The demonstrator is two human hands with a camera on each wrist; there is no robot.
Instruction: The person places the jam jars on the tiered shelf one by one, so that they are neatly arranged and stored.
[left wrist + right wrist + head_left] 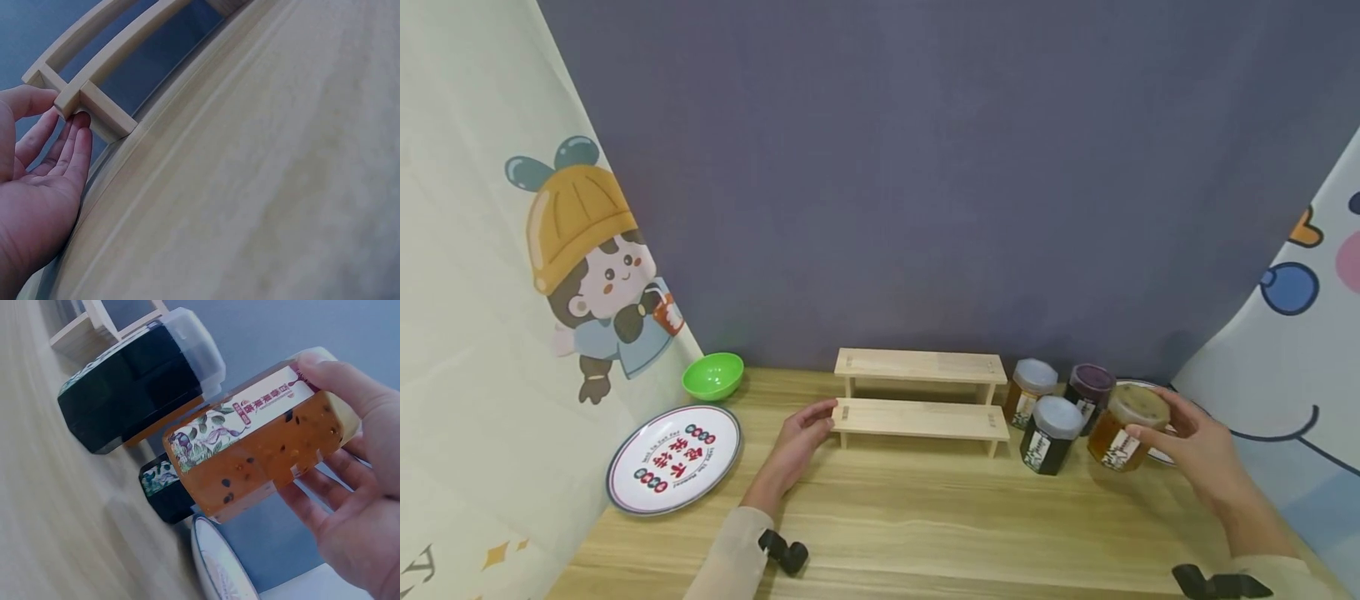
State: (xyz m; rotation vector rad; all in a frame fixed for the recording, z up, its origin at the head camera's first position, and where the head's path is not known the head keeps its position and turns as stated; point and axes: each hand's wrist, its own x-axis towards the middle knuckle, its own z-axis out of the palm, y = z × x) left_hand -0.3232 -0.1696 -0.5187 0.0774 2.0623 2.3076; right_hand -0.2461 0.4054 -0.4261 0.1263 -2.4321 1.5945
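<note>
My right hand grips a hexagonal jar of orange, dark-seeded preserve near its yellowish lid, thumb on one side and fingers on the other. In the right wrist view this jar is tilted and appears raised off the table. Beside it stand a dark jar with a whitish lid, a purple-lidded jar and an amber jar with a pale lid. My left hand pinches the left end of a two-step wooden stand; the left wrist view shows fingertips above and beneath the board end.
A white plate with red lettering and a green bowl stand on the left of the wooden table. Another plate lies partly hidden behind the held jar. A dark cloth hangs at the back.
</note>
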